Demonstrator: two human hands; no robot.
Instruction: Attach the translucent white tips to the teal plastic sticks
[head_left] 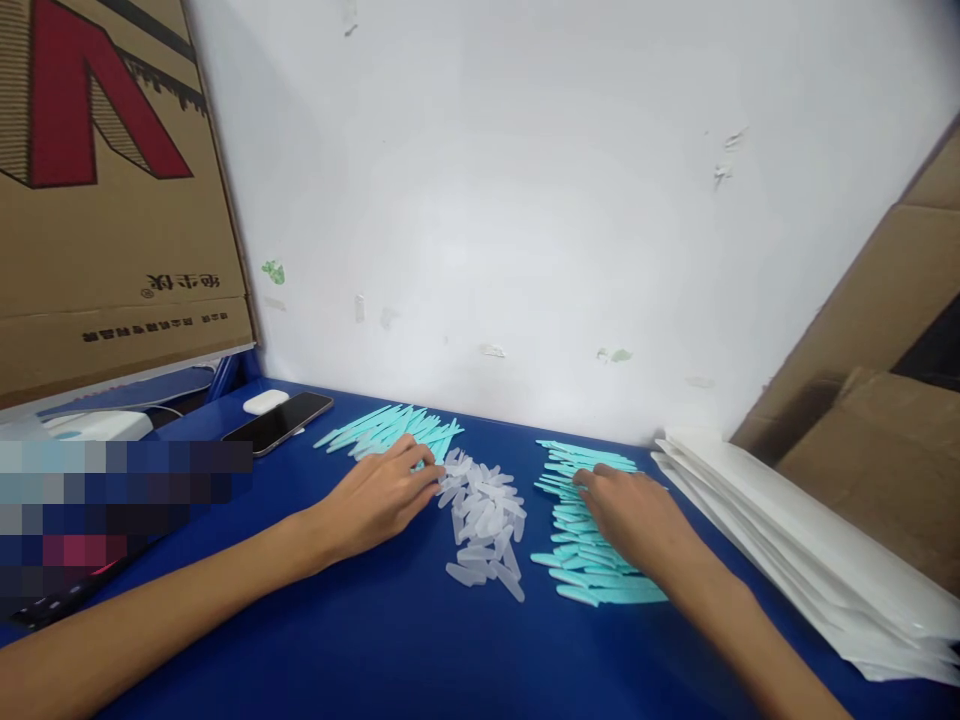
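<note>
At a blue table, a person's left hand curls its fingertips against translucent plastic caps piled midway along the far edge, while the right hand bends over a row of turquoise knife-shaped sticks to their right; whether either grasps a piece cannot be told. More turquoise sticks lie near the far edge, between smartphone and caps.

Matt, plastic-looking turquoise sticks, frosted, translucent plastic-looking pieces, smooth blue tabletop, glossy phone screen far left, matt cardboard box at left, smooth white wall
</note>
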